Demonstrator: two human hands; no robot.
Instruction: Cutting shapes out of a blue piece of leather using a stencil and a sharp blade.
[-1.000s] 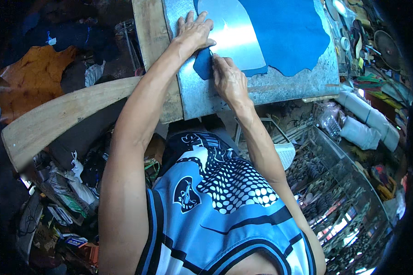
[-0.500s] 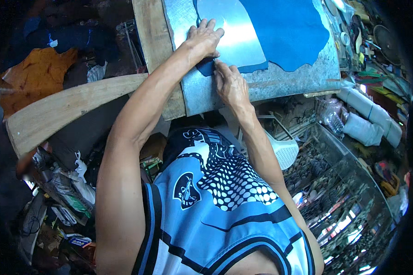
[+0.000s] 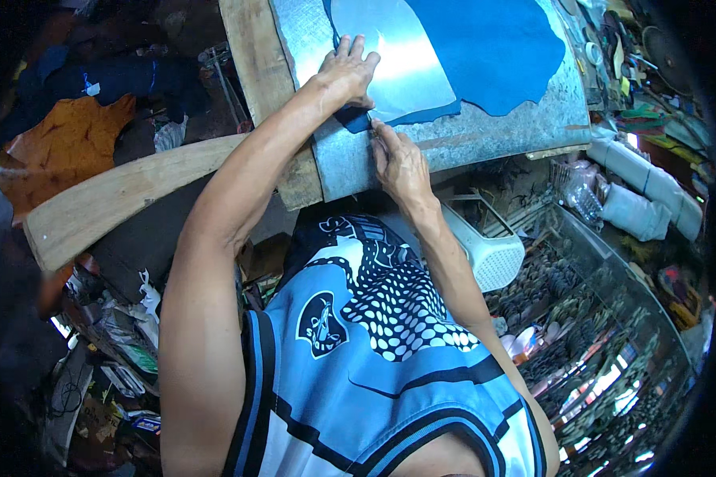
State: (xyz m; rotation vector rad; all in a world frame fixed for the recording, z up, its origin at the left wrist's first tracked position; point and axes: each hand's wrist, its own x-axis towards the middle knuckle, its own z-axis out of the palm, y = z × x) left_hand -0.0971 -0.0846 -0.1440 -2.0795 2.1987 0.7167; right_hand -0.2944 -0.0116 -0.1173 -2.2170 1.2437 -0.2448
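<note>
A shiny, light silver pattern sheet (image 3: 402,60) lies on a piece of blue leather (image 3: 493,60), whose wavy edge spreads out to the right. My left hand (image 3: 348,71) presses flat on the sheet's left part, fingers spread, thumb close to its near corner. Just nearer to me, my right hand (image 3: 406,167) is closed in a pinch around a thin knife, mostly hidden by the fingers. Its tip meets the near edge of the blue leather by the sheet's corner. Both materials rest on a grey metal-covered tabletop (image 3: 453,141).
A wooden board (image 3: 262,60) borders the tabletop's left side, and a curved plank (image 3: 127,175) runs left from it. Brown-orange leather (image 3: 64,139) lies at far left. A white plastic stool (image 3: 493,258) and a glass-sided case (image 3: 612,270) stand at right. Clutter lines the right edge.
My right hand has drawn slightly toward me, away from my left thumb. My left hand stays on the sheet. The whole view has shifted a little.
</note>
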